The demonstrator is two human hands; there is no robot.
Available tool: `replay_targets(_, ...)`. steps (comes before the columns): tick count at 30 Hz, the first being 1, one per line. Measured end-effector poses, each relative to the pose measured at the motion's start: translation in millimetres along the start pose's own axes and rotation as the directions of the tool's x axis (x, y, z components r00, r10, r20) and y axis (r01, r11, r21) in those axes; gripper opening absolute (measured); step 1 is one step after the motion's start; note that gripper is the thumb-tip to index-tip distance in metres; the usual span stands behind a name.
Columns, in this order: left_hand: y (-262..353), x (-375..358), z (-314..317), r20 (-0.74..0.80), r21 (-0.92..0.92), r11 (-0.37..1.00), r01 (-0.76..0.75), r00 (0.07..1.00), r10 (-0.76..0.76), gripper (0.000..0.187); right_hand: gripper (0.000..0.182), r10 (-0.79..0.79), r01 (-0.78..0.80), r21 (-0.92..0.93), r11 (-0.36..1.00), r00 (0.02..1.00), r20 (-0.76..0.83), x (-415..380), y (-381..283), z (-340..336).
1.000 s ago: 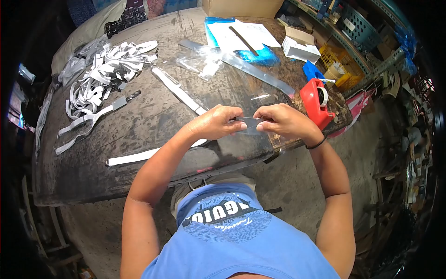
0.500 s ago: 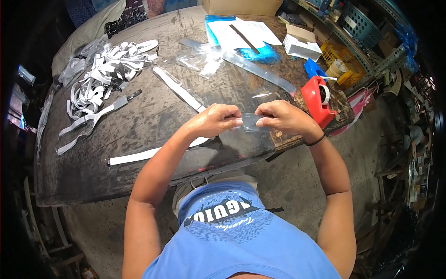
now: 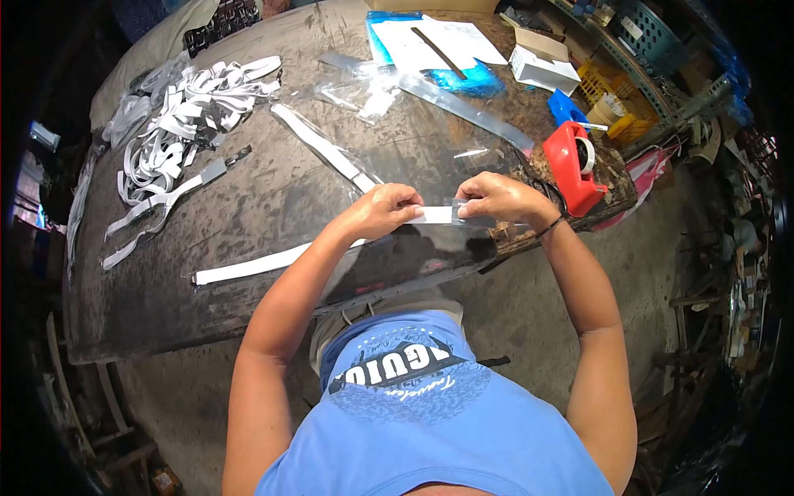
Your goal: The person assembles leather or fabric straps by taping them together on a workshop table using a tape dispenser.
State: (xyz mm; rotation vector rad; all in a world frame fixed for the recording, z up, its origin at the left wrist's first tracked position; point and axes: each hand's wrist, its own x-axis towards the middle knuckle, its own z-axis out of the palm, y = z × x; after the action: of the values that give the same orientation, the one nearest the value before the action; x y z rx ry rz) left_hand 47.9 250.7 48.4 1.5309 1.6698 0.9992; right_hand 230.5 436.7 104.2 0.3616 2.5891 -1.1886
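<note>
My left hand (image 3: 385, 210) pinches a white strap (image 3: 432, 215) near the table's front edge. Thumb and forefinger of my right hand (image 3: 499, 201) are closed on a clear plastic piece (image 3: 457, 212) at the strap's right end. From the left hand a white band runs down to the left across the table. Another white strap (image 3: 318, 147), partly in clear plastic, lies above the left hand. The red tape dispenser (image 3: 571, 169) stands to the right of my right hand.
A pile of white straps (image 3: 186, 124) lies at the back left, with one strap (image 3: 178, 196) in front of it. Clear plastic strips (image 3: 471, 116), white papers (image 3: 430, 45), a small box (image 3: 542, 68) and yellow baskets (image 3: 624, 124) are at the back and right.
The hands have moved slightly apart, and a white strap now shows between them where only clear plastic was visible. The view has shifted slightly.
</note>
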Motion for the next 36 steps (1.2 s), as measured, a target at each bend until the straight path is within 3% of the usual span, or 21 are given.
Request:
replay_targets(5, -13, 6, 24, -0.101, 0.149, 0.986, -0.080, 0.990, 0.096, 0.019, 0.028, 0.038, -0.041, 0.061, 0.997, 0.998, 0.060, 19, 19, 19)
replay_targets(7, -20, 8, 33, -0.180, 0.299, 0.944, -0.142, 0.963, 0.202, 0.017, 0.033, 0.021, -0.027, 0.072, 0.997, 0.997, 0.075, 26, 19, 25)
replay_targets(9, -26, 3, 34, -0.275, 0.300, 0.943, -0.146, 0.933, 0.232, 0.014, 0.020, 0.038, -0.043, 0.108, 0.993, 0.998, 0.052, 35, 17, 35)
replay_targets(11, -31, -5, 25, -0.472, 0.362, 0.923, -0.133, 0.828, 0.304, 0.014, 0.020, 0.057, -0.064, 0.138, 0.988, 0.997, 0.058, 44, 22, 43)
replay_targets(15, -29, -49, 5, -0.459, 0.514, 0.857, 0.025, 0.852, 0.251, 0.020, 0.030, 0.049, -0.056, 0.148, 0.987, 0.997, 0.053, 52, 32, 46)
replay_targets(21, -39, -61, 21, -0.409, 0.585, 0.805, 0.098, 0.893, 0.189, 0.032, 0.033, 0.097, -0.103, 0.208, 0.973, 0.994, 0.041, 64, 25, 53)
replay_targets(23, -39, -59, 22, -0.426, 0.565, 0.810, 0.157, 0.896, 0.123, 0.033, 0.034, 0.043, -0.042, 0.096, 0.994, 0.999, -0.009, 70, 20, 54)
replay_targets(27, -43, -58, 20, -0.423, 0.516, 0.844, 0.145, 0.900, 0.104, 0.034, 0.036, 0.097, -0.089, 0.127, 0.988, 0.993, -0.062, 77, 13, 64)
replay_targets(30, -44, -56, 19, -0.419, 0.485, 0.863, 0.141, 0.904, 0.088, 0.034, 0.027, 0.043, -0.025, 0.114, 0.993, 0.987, -0.153, 81, 10, 71)
replay_targets(32, -46, -55, 19, -0.411, 0.468, 0.873, 0.136, 0.908, 0.078, 0.033, 0.038, 0.077, -0.063, 0.109, 0.992, 0.988, -0.132, 84, 5, 75)
replay_targets(36, -48, -56, 17, -0.398, 0.440, 0.893, 0.093, 0.912, 0.101, 0.033, 0.037, 0.051, -0.050, 0.010, 0.999, 0.970, -0.237, 70, -12, 72)
